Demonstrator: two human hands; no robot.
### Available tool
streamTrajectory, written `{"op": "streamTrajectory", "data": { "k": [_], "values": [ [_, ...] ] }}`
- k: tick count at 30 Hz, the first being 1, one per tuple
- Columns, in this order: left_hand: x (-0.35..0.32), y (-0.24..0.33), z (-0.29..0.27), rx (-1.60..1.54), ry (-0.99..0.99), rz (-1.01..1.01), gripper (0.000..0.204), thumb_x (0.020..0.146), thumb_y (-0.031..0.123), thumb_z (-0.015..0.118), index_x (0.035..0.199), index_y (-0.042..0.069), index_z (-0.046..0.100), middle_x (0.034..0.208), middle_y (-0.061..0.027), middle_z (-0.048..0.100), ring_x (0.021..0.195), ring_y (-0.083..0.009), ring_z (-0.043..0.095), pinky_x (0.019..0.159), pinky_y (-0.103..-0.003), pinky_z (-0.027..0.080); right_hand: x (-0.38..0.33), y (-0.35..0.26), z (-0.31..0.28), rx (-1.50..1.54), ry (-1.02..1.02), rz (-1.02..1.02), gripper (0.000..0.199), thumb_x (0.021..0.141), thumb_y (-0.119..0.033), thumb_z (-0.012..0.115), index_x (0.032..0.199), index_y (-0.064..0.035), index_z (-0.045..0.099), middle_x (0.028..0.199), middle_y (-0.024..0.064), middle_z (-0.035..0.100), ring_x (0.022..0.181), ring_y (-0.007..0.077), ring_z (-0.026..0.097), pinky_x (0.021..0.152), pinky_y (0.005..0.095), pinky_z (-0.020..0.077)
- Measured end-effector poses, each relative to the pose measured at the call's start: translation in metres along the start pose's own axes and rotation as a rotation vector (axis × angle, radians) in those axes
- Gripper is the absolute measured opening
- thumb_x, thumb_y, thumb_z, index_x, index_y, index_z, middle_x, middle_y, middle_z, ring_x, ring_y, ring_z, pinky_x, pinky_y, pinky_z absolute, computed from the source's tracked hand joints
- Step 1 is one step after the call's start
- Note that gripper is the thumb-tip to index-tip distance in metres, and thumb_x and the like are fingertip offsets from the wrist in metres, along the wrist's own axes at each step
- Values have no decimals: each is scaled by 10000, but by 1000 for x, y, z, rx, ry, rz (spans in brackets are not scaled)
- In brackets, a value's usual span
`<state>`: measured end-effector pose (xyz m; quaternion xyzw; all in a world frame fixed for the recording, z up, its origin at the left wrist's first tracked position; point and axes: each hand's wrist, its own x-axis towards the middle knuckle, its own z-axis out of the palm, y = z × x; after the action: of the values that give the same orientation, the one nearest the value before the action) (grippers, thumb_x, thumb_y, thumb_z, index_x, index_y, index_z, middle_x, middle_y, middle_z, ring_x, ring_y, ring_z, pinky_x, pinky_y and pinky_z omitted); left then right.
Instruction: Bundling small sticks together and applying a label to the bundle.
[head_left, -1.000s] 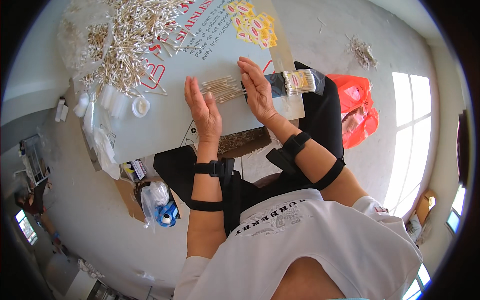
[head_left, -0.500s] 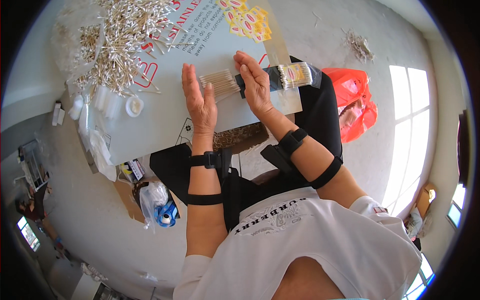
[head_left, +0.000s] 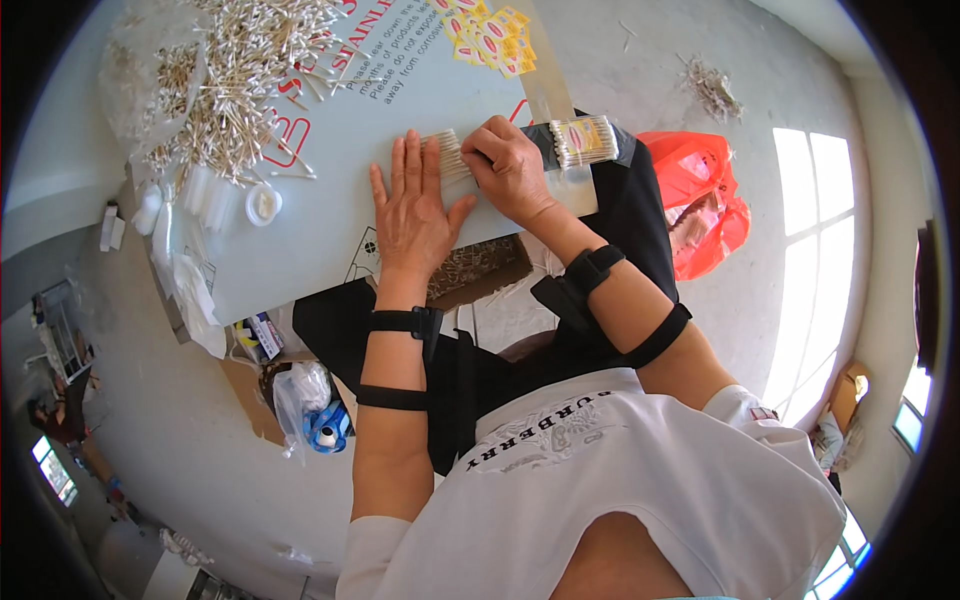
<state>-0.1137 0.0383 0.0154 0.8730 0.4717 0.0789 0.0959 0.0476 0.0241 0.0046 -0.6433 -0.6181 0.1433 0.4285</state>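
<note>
My left hand (head_left: 412, 215) lies flat on the table with its fingers stretched out, the fingertips over the left part of a row of cotton swabs (head_left: 447, 156). At the right end of that row is my right hand (head_left: 506, 170), its fingers curled in and the fingertips hidden. Whether it grips swabs or something else cannot be seen. Just right of it, a dark strip (head_left: 624, 146) carries a flat pack of cotton swabs (head_left: 585, 141) with a yellow label, at the table's right edge.
A large heap of loose cotton swabs (head_left: 235, 85) with clear plastic covers the table's (head_left: 320, 235) far left. Near it stand a small round tub (head_left: 263, 205) and clear tubes (head_left: 208, 202). Yellow labels (head_left: 490, 40) lie at the far edge. A red bag (head_left: 690, 160) sits on the floor at right.
My left hand has turned from on edge to palm down and come over the swabs. My right hand's fingers have curled in at the row's right end.
</note>
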Motion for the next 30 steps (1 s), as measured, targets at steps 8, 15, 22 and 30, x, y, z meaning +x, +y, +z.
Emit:
{"op": "streamTrajectory", "data": {
  "k": [8, 15, 22, 30],
  "values": [
    [0, 0, 1, 3, 20, -8, 843, 854, 507, 617, 1501, 83, 283, 1585, -113, 224, 1469, -262, 187, 1182, -535, 109, -10, 4, -5, 45, 7, -117, 89, 755, -28, 696, 832, -47, 655, 845, 92, 570, 783, 281, 600, 686, 359, 499],
    [0, -1, 2, 15, 24, -8, 846, 856, 507, 613, 1502, 73, 281, 1586, -108, 221, 1472, -257, 182, 1184, -526, 108, -13, 2, -8, 110, -26, -99, 104, 754, -55, 711, 847, -51, 664, 857, 94, 573, 804, 279, 604, 691, 357, 501],
    [1, 0, 2, 21, 16, -10, 849, 862, 515, 600, 1504, 66, 274, 1586, -108, 221, 1474, -254, 176, 1187, -521, 102, -10, 3, -4, 18, 8, -91, 128, 755, -72, 720, 879, -70, 687, 867, 78, 583, 805, 267, 610, 694, 348, 505],
    [1, -1, 2, 12, 3, -20, 858, 863, 526, 590, 1508, 63, 264, 1590, -106, 214, 1477, -252, 164, 1190, -517, 86, -4, 1, 1, 6, 34, -6, 90, 786, -116, 714, 873, -97, 699, 844, 60, 593, 777, 242, 624, 660, 334, 503]
  ]
}}
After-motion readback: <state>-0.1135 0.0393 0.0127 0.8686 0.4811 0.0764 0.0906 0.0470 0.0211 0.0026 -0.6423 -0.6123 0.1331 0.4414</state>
